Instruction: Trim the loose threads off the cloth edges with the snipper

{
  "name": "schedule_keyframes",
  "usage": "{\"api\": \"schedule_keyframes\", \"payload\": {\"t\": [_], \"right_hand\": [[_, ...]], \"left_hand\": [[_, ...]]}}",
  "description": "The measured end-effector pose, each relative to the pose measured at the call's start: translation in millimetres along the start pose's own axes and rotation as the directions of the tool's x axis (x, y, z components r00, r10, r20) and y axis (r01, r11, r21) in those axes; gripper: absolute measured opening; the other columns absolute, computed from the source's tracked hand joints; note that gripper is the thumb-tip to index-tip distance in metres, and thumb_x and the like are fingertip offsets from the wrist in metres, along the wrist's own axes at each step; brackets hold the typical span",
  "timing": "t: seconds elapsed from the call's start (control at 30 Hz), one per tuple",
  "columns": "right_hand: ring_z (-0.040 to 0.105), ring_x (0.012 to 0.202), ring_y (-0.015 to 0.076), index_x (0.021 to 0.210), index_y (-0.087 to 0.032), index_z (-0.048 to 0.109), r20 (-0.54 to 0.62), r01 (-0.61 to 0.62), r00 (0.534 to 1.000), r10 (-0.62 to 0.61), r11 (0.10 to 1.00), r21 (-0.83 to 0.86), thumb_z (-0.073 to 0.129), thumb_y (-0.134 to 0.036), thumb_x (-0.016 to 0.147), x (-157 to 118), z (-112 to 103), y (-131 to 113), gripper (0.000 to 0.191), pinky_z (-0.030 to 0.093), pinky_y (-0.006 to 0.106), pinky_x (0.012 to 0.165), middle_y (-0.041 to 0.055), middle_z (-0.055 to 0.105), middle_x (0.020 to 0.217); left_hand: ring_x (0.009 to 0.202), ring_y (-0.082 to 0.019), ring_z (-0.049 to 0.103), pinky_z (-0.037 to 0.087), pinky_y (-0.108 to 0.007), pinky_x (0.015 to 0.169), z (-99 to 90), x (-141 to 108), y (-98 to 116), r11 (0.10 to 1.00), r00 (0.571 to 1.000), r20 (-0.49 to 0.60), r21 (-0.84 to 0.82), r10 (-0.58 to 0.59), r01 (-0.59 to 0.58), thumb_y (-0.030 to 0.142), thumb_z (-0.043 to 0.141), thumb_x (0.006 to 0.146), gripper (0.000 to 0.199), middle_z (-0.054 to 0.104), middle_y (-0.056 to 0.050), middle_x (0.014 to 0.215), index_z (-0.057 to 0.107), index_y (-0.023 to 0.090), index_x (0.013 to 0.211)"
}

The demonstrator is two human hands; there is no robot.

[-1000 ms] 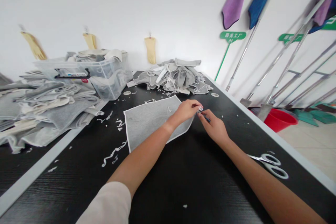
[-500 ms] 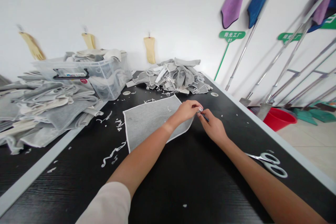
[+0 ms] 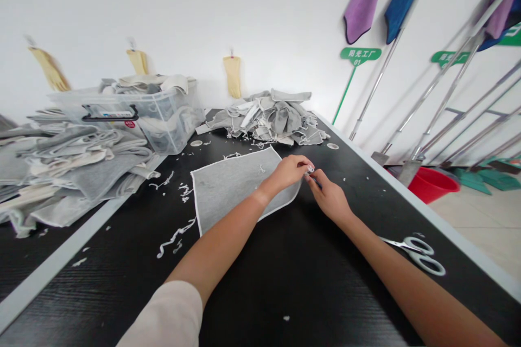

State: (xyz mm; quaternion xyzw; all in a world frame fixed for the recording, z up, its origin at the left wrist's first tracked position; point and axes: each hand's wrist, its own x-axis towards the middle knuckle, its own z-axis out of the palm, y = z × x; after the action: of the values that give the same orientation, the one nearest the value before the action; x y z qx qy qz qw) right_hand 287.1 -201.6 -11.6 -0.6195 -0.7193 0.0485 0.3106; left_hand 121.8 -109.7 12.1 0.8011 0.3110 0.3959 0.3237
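Observation:
A grey cloth [image 3: 232, 187] with white stitched edging lies spread on the black table, its right corner lifted. My left hand [image 3: 291, 171] pinches that corner between thumb and fingers, with a bit of white thread [image 3: 310, 169] showing at the fingertips. Close against it, my right hand [image 3: 329, 195] is closed round a small, slim dark tool [image 3: 317, 181], mostly hidden by the fingers; I cannot make out its kind. The fingertips of both hands almost meet at the cloth's corner. Scissors [image 3: 419, 255] with pale handles lie beside my right forearm.
Behind the cloth sits a heap of grey cloths [image 3: 277, 116]. At left are a stack of cloths [image 3: 81, 168] and a clear plastic box [image 3: 171, 135] filled with more. White thread scraps [image 3: 175, 238] litter the table. Mops and a red bucket [image 3: 435, 184] stand beyond the right edge.
Both hands stay at the cloth's corner. My right hand has shifted very slightly, and less of the dark tool shows now.

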Motion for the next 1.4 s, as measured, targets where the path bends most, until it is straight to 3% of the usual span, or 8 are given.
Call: {"api": "schedule_keyframes", "payload": {"t": [0.8,1.4], "right_hand": [[0.065,0.066,0.0234,0.110,-0.029,0.056,0.014,-0.018,1.000,0.019,0.999,-0.034,0.034,-0.057,0.105,1.2,2.3,4.0,0.035,0.036,0.027,0.059,0.0017,0.067,0.079],[0.065,0.065,0.0229,0.106,-0.029,0.058,0.021,-0.027,0.999,0.026,1.000,0.004,0.037,-0.056,0.105,1.8,3.6,5.6,0.034,0.038,0.028,0.060,0.0005,0.067,0.077]], "left_hand": [[0.093,-0.017,0.071,0.054,-0.026,0.089,6.3,-2.2,-2.9,0.999,0.999,0.000,0.012,-0.039,0.039,0.020,0.058,0.089,0.023,0.079,-0.005,0.102,0.079,0.018,0.100],[0.096,-0.017,0.070,0.053,-0.027,0.091,7.8,-2.3,0.8,0.999,0.995,-0.096,-0.031,-0.018,0.015,0.016,0.055,0.090,0.024,0.078,-0.005,0.103,0.077,0.017,0.099]]}}
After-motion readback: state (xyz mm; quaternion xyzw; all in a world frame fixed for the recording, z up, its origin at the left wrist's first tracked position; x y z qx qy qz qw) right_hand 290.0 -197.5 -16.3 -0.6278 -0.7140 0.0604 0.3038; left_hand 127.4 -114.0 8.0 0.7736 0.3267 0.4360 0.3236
